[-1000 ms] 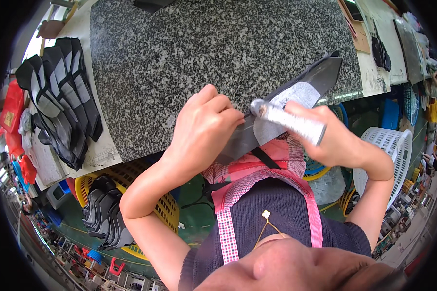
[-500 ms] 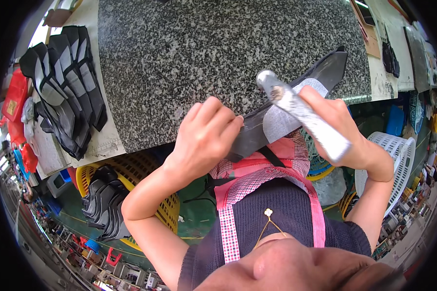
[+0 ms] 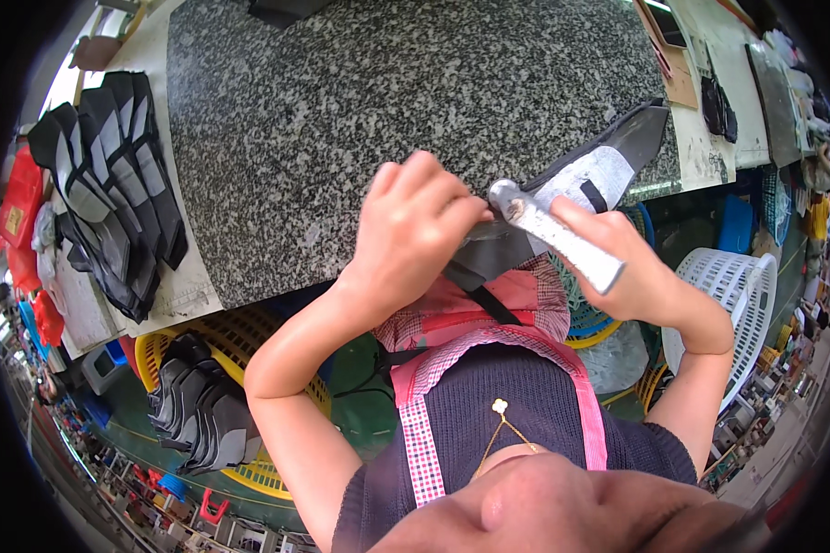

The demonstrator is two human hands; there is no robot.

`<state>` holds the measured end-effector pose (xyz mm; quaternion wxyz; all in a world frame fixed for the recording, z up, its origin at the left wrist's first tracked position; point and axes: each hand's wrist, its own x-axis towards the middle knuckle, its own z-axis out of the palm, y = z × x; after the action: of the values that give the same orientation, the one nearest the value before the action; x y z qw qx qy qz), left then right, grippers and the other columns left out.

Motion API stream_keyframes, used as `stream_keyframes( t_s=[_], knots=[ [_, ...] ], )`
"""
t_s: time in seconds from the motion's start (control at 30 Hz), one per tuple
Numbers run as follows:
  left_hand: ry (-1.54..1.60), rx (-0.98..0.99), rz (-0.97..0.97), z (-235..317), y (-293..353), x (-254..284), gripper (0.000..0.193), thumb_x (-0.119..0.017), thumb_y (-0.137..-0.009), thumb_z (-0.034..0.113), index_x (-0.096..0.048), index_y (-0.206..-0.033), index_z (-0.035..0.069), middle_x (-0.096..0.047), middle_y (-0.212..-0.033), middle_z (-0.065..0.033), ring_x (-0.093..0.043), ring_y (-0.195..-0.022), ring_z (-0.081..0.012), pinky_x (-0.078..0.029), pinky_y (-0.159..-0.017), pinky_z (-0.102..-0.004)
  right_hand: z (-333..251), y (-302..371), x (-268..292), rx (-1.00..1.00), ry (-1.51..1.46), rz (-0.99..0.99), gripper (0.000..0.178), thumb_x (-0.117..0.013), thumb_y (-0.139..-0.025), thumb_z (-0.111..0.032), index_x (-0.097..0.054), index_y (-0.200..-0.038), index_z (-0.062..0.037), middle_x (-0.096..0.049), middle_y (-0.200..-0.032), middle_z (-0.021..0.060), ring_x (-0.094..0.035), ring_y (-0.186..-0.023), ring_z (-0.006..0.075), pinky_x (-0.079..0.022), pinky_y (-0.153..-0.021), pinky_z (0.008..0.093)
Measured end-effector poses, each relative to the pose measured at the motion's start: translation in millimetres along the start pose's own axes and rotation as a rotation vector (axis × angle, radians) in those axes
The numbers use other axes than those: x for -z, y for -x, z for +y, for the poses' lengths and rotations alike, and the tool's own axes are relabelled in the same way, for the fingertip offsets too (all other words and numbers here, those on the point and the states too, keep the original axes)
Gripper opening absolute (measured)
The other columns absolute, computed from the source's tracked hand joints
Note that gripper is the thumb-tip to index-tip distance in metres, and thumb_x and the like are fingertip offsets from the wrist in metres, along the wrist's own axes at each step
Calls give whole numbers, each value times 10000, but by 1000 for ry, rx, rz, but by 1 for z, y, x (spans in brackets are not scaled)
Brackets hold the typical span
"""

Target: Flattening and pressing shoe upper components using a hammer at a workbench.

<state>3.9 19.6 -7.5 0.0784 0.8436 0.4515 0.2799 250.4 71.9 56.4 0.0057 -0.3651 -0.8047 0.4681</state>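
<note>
My right hand [image 3: 618,263] is closed round a silver metal hammer [image 3: 563,238], its rounded end close to my left fingertips. Under the hammer, a dark, flat shaped piece [image 3: 644,134] with a pale grey patch and a short black strip lies across the near edge of the stone slab, part of it overhanging toward my apron. My left hand [image 3: 410,230] is closed, thumb and fingers pinched at the piece's edge beside the hammer. My hands and the hammer hide the middle of the piece.
The speckled granite slab [image 3: 323,120] sits on a white bench. Overlapping black and grey pieces [image 3: 120,184] lie left of it. Below stand a yellow basket [image 3: 290,369] of similar pieces and a white basket [image 3: 724,309]. A dark piece [image 3: 286,9] rests at the slab's far edge.
The hammer's rounded end has come down beside my left fingertips. The dark piece has shifted and its black strip now shows. My left hand has moved slightly up and right.
</note>
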Motion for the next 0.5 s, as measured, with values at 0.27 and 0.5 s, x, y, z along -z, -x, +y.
stream_keyframes(
  t_s=[0.27,0.5],
  knots=[
    [-54,108,-9,14,14,3,207,-735,-770,159,-716,-942,43,-606,-862,-19,-561,-848,-208,-416,-687,-351,-3,-4,11,345,119,246,204,-571,-811,31,-566,-1015,37,-566,-919,214,-604,-724,444,-489,-614,447],
    [-37,226,87,6,18,8,228,-826,-705,247,-742,-886,135,-625,-835,59,-551,-811,-190,-372,-668,-355,0,-10,2,55,-28,-29,229,-568,-799,-38,-502,-1015,-2,-607,-726,250,-606,-734,480,-473,-621,514]
  ],
)
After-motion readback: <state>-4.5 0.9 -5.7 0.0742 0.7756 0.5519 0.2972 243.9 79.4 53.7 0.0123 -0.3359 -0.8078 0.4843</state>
